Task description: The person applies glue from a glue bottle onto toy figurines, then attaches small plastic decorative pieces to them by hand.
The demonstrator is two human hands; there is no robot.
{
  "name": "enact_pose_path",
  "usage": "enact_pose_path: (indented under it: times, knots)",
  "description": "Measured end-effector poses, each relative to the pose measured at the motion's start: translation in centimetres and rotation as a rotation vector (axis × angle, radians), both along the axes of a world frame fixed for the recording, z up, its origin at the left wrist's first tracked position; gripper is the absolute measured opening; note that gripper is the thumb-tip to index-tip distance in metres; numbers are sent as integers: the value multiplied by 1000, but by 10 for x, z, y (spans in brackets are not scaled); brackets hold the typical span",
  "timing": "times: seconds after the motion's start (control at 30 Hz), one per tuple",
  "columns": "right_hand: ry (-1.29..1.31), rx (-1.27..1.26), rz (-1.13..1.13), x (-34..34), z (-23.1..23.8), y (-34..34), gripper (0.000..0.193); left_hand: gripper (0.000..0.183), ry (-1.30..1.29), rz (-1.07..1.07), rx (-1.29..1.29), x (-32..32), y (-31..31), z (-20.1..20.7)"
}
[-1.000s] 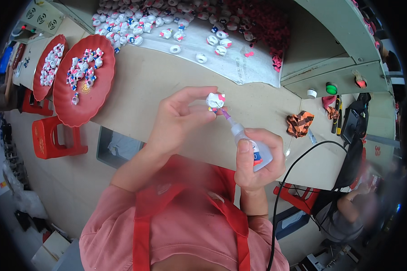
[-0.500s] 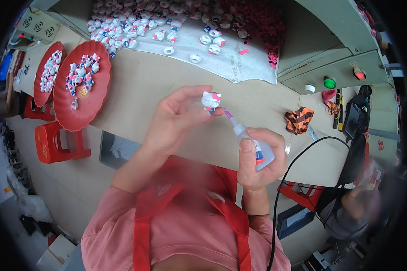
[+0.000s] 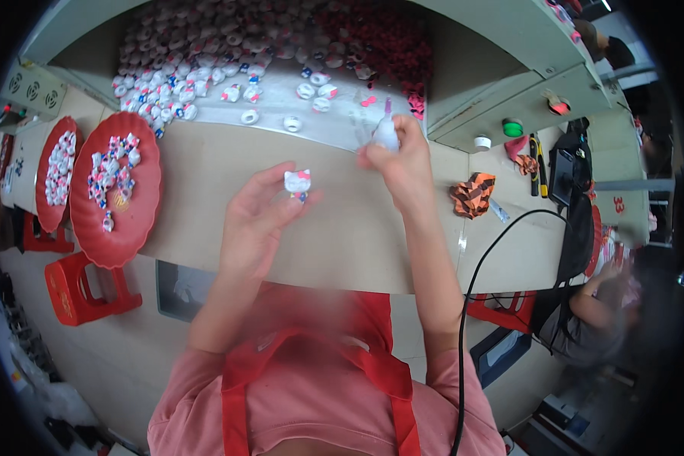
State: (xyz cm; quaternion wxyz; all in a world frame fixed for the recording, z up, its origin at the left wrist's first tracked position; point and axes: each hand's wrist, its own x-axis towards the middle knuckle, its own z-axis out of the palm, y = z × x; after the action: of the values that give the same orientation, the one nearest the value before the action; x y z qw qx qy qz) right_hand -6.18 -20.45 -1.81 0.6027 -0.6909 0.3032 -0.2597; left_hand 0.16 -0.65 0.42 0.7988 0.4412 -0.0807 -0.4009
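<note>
Between the thumb and fingers of my left hand is a small white cat figurine with a pink bow and a blue lower part. It is held upright above the worktop. My right hand grips a translucent squeeze bottle whose purple nozzle points upward and away. The bottle is over the near edge of a white sheet. Past it lie a loose pink bow and several white ring-shaped cat heads. A big heap of white heads and a pile of dark pink bows fill the shelf.
Two red scalloped trays with figurines stand left, above a red stool. At right are a crumpled orange-black wrapper, a green-lidded jar, yellow-black cutters and a black cable. Another person's arm shows lower right.
My right hand has carried the bottle from beside the figurine up toward the shelf, its nozzle now pointing away. The figurine's face has turned upright into view. The whole view has shifted.
</note>
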Motion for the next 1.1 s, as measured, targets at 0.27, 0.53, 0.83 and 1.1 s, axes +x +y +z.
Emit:
enact_pose_path:
  times: [0.27,0.53,0.83,1.1]
  knots:
    - [553,-796,-76,51,-4,-36,19,48,-53,35,17,0,5,-14]
    - [65,-55,149,-35,37,31,12,43,-228,46,151,-14,-18,-11]
    - [58,223,89,-66,46,48,11,36,-235,-66,64,-32,-36,-3]
    - [155,58,102,-69,48,44,14,32,-261,-112,90,-32,-31,1]
